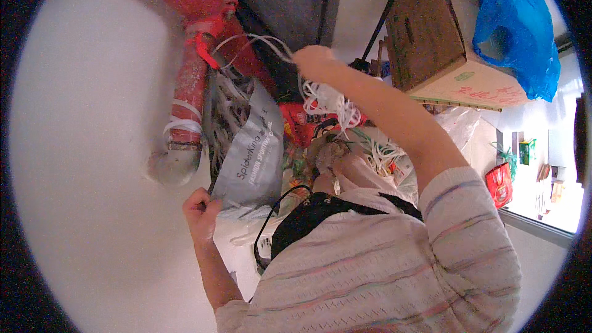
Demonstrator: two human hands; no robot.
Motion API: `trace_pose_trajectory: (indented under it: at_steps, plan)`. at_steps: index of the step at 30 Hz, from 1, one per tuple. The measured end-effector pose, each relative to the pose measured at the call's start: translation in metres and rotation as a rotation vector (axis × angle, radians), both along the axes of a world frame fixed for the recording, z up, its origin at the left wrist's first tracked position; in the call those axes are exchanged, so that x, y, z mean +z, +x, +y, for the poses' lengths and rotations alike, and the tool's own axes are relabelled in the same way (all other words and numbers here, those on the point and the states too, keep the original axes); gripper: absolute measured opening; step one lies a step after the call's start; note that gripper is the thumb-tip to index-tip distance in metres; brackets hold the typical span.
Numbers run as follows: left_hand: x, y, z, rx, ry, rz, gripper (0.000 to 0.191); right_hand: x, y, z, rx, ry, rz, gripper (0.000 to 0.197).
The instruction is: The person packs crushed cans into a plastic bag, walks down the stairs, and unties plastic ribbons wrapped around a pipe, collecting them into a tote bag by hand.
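Note:
A grey shopping bag (252, 162) bearing writing hangs beside a red pipe (187, 81). My left hand (203, 215) pinches the bag's near edge in a closed grip. Through the bag's opening, bunched pale cords or strips (231, 115) show, though their exact kind is hard to tell. Higher up, my right hand (317, 62) is closed around looped white cord (259, 37), which runs left towards the pipe and the bag's far side. Below that hand dangles a tangled bundle of white cord (330, 104); where it joins the loops is hidden.
White cord (185, 125) is wrapped around the pipe above its grey elbow (178, 166). A cardboard box (425, 32) and a blue plastic bag (520, 32) stand at upper right. Red packaging (303, 122) and more white cord (384, 152) lie low down. A white wall (92, 148) borders the left.

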State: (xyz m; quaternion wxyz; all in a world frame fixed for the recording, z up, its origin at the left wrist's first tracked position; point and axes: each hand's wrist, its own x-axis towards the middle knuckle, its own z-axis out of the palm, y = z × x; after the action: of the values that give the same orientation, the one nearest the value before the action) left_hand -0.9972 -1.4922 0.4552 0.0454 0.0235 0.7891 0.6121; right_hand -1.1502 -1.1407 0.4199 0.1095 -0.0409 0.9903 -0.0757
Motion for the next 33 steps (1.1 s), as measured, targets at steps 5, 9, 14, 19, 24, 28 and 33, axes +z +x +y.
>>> trace_pose_trajectory:
  at_steps: [5, 9, 14, 19, 24, 28, 33]
  plan:
    - [-0.015, 0.001, -0.008, 0.077, -0.029, -0.017, 0.023, -0.07, 0.05, 0.1, -0.231, 0.0, -0.186, 0.02]
    - [-0.038, 0.001, -0.017, 0.062, -0.291, -0.018, 0.02, -0.096, 0.056, 0.09, -0.188, 0.008, -0.123, 0.019]
    - [-0.069, 0.004, -0.019, 0.039, -0.383, -0.012, 0.016, -0.096, 0.033, 0.096, 0.058, -0.106, -0.371, 0.023]
    - [-0.058, 0.002, 0.013, 0.024, -0.448, 0.033, 0.013, -0.08, -0.034, 0.059, 0.107, -0.194, -0.091, 0.027]
    - [-0.043, 0.008, 0.035, 0.101, -0.515, -0.069, 0.014, -0.096, -0.116, -0.044, -0.013, -1.377, -0.234, 0.029]
    - [-0.028, 0.014, 0.04, 0.142, -0.462, -0.044, 0.014, -0.056, -0.137, -0.103, 0.075, -1.337, -0.561, 0.022]
    - [-0.003, 0.008, 0.05, 0.156, -0.432, -0.004, 0.016, -0.027, -0.157, -0.104, -0.168, -1.447, -0.426, 0.014]
